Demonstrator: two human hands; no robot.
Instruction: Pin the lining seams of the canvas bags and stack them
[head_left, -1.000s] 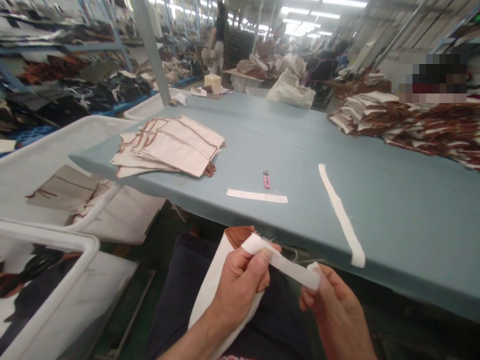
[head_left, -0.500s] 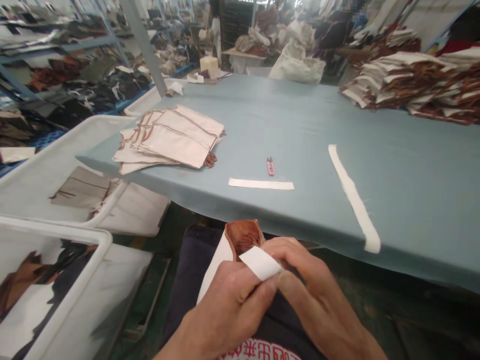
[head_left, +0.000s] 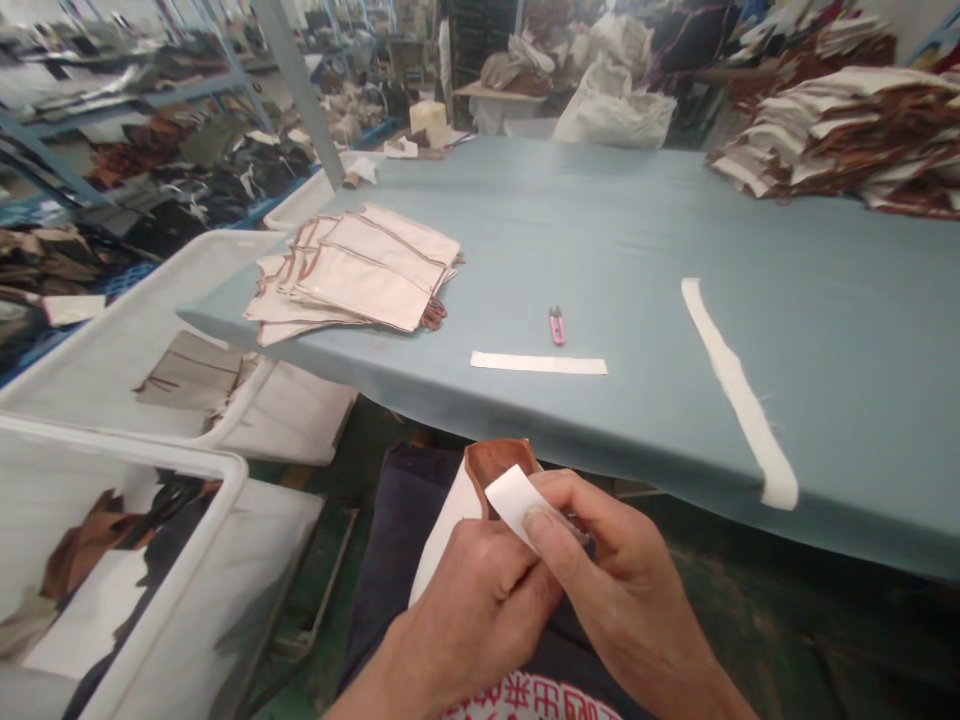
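Observation:
On my lap rests a white fabric piece [head_left: 441,545] with a brown inner side, its brown opening curled upward. My left hand [head_left: 480,600] is closed on its near edge; the fingertips are hidden. My right hand [head_left: 622,570] is closed, thumb on top, pinching a short white strip [head_left: 510,495] over the opening. The strip's lower end disappears between the two hands, which touch or nearly touch. On the table ahead lie another white strip [head_left: 538,363] and pink thread snips [head_left: 556,326].
The blue-green table [head_left: 600,220] bears a stack of white, brown-edged pieces [head_left: 375,265] at left and a long frayed strip [head_left: 739,390] at right. A large pile of pieces [head_left: 847,135] sits at back right. White bins [head_left: 232,470] stand at my left.
My right thumb has moved up onto the face of the white strip, which now tilts more steeply. My left hand keeps its hold. The whole view has shifted slightly.

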